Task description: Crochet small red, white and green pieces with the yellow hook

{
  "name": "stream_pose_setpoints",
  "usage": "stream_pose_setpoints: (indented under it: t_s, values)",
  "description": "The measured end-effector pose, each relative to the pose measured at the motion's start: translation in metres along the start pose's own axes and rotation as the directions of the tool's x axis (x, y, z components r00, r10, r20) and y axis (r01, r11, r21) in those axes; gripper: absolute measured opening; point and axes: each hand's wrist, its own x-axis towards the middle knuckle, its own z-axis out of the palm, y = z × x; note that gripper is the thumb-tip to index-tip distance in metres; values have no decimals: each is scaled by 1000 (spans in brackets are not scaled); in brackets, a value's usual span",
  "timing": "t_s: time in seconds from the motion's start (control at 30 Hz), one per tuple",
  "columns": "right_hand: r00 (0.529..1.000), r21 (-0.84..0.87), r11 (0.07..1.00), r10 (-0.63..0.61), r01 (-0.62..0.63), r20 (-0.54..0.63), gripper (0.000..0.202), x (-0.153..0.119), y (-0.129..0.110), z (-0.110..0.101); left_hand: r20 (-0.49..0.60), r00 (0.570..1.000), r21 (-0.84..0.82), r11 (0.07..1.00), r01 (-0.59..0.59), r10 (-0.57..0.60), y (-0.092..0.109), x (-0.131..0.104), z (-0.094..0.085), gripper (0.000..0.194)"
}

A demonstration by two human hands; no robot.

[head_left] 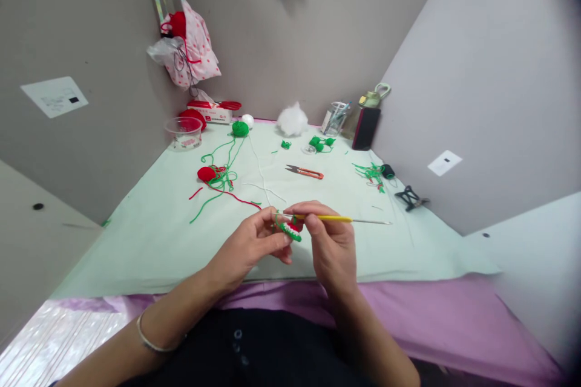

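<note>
Between the fingers of my left hand (261,236) is a small crocheted piece (292,231) in red, white and green. My right hand (333,242) is closed around the yellow handle of a crochet hook (336,218), whose one metal end points right and whose other end reaches the crocheted piece. A strand of green yarn rises by my left forefinger. Red yarn (240,198) runs from the left hand back to a red ball (207,174). White yarn (261,169) trails on the table behind the hands.
Orange-handled thread snips (305,172) lie beyond the hands. Further back are a green yarn ball (240,129), white stuffing (293,120), a clear tub (184,134), a tissue box (211,112) and a dark phone (365,129). Yarn scraps (371,174) and a black stand (411,198) lie right.
</note>
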Motion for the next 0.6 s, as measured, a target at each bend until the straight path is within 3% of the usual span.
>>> stream_pose_setpoints:
  t_s: [0.1,0.27,0.5,0.6]
  values:
    - [1000,-6,1000,-6,6,-22,14,2,-1,-2,-25,999,39,998,-46,47,7,-2,-3,18]
    - [998,-51,997,-59,59,2,15,3,-3,1,-41,999,-67,997,-29,26,12,0,2,26]
    - [981,-112,985,-146,133,-126,17,1,2,5,-126,991,-339,941,0,-45,4,5,14,28]
    - [982,-120,984,-145,131,-118,19,-2,3,4,-146,987,-396,918,-3,-60,1,5,17,27]
